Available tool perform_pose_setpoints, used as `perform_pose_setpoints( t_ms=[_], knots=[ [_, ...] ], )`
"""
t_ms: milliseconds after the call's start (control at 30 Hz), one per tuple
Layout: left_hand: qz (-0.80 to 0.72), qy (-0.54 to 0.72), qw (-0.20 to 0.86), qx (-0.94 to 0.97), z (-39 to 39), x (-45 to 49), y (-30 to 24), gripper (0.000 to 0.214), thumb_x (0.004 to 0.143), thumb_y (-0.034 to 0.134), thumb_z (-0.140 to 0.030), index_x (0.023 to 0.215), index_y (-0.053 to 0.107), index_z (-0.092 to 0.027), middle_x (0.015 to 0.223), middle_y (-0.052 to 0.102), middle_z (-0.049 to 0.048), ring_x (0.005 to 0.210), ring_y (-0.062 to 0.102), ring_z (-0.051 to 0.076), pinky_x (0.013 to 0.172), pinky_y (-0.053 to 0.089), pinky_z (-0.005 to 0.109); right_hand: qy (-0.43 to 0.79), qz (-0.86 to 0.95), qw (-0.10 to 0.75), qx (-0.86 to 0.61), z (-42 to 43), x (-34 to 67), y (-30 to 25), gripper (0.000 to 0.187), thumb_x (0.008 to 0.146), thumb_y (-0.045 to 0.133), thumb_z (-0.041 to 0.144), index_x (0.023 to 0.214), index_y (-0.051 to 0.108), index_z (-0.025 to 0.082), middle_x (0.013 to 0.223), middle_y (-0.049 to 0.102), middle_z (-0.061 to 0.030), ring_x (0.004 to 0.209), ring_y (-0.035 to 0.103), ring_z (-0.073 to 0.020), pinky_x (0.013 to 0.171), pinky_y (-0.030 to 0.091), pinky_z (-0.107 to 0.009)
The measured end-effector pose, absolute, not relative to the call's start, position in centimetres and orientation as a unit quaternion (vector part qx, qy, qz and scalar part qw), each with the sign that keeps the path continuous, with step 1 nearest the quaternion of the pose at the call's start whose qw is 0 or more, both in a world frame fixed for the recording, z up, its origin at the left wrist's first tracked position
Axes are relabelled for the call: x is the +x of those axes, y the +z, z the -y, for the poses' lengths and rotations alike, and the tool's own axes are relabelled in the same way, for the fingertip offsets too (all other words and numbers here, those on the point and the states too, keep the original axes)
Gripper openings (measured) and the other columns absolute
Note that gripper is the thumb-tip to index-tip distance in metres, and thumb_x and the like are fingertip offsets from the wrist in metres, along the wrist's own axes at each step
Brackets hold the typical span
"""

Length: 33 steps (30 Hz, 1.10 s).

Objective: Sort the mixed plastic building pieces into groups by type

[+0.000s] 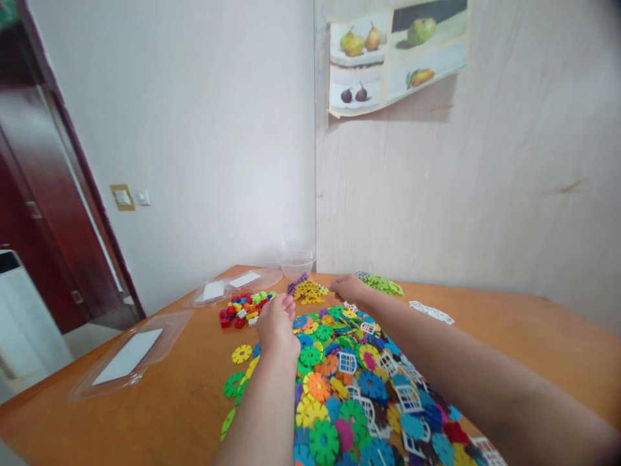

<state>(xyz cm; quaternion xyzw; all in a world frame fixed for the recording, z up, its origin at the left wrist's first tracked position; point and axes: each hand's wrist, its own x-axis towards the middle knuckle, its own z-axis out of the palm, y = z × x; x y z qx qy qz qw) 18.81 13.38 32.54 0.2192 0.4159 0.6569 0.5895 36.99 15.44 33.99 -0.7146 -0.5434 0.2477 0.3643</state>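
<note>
left hand (276, 325), right hand (349, 288) are sitting apart, grip unclear | notched plastic discs (323, 443) are probably handling light, stiff | rims (334, 443) likely offering purchase

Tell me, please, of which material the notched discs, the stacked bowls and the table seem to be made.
Notched discs: probably smooth plastic; bright, uniform colours and regular edge slots suggest moulded pieces.
Stacked bowls: likely clear plastic with a smooth finish; they are see-through, though glass is not excluded.
Table: wood or wood-look laminate, smooth and orange-brown; the picture does not settle which.
</note>
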Motion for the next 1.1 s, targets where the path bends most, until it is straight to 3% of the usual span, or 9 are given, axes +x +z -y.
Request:
perform_pose_setpoints(
  t_ms=[133,200,400,567,633,867,1100],
  knots=[
    [-0.414,0.65,0.593,0.233,-13.3,18.9,32.8,0.015,0.079,0.062,-0.028,0.09,0.065,-0.018,0.091,0.071,0.006,0.084,0.068,0.014,0.088,0.05,0.032,0.257,0.573,0.338,-0.701,-11.4,37.9,33.9,0.017,0.091,0.059,0.026,0.09,0.069,0.013,0.071,0.065,-0.0008,0.063,0.06,-0.0121,0.06,0.048,-0.024],
    [-0.416,0.641,0.598,0.242,-13.1,19.0,32.9,0.015,0.078,0.063,-0.029,0.089,0.065,-0.018,0.09,0.071,0.0058,0.083,0.068,0.014,0.085,0.049,0.031,0.247,0.593,0.334,-0.69,-9.2,38.2,34.0,0.013,0.087,0.06,0.024,0.084,0.07,0.015,0.062,0.062,0.0022,0.058,0.055,-0.0105,0.055,0.042,-0.021],
    [-0.434,0.599,0.598,0.309,-12.7,19.4,32.8,0.021,0.074,0.064,-0.032,0.088,0.066,-0.018,0.087,0.072,0.0044,0.078,0.066,0.013,0.075,0.047,0.027,0.198,0.665,0.283,-0.662,-3.2,38.0,33.9,0.011,0.08,0.064,0.028,0.079,0.07,0.019,0.066,0.062,0.0023,0.062,0.054,-0.0118,0.055,0.035,-0.022],
    [-0.439,0.578,0.581,0.368,-12.3,19.9,32.7,0.024,0.069,0.066,-0.035,0.085,0.066,-0.017,0.083,0.072,0.0042,0.077,0.066,0.015,0.07,0.045,0.027,0.032,0.727,0.19,-0.659,-0.2,37.3,33.7,0.044,0.079,0.064,0.059,0.107,0.07,0.025,0.098,0.068,-0.0062,0.087,0.061,-0.0217,0.068,0.038,-0.028],
    [-0.437,0.565,0.581,0.39,-12.1,20.1,32.6,0.025,0.069,0.066,-0.036,0.085,0.066,-0.017,0.084,0.073,0.0049,0.077,0.067,0.015,0.069,0.045,0.027,0.011,0.737,0.169,-0.654,0.2,37.1,33.6,0.05,0.077,0.065,0.062,0.113,0.068,0.027,0.106,0.067,-0.0072,0.094,0.061,-0.0243,0.069,0.038,-0.029],
    [-0.43,0.542,0.561,0.455,-11.1,20.3,33.0,0.026,0.069,0.067,-0.037,0.084,0.066,-0.017,0.086,0.074,0.006,0.078,0.066,0.015,0.069,0.045,0.026,0.052,0.747,0.168,-0.641,0.0,37.9,33.8,0.017,0.077,0.062,0.027,0.092,0.071,0.024,0.089,0.069,-0.0014,0.08,0.06,-0.0166,0.064,0.036,-0.023],
    [-0.424,0.522,0.551,0.493,-10.8,20.7,33.1,0.023,0.071,0.066,-0.038,0.082,0.067,-0.017,0.081,0.073,0.0063,0.071,0.065,0.015,0.064,0.044,0.025,0.105,0.733,0.158,-0.653,-0.2,39.5,34.5,0.017,0.071,0.057,0.014,0.081,0.069,0.022,0.078,0.068,0.002,0.069,0.058,-0.0126,0.057,0.034,-0.021]
  ],
)
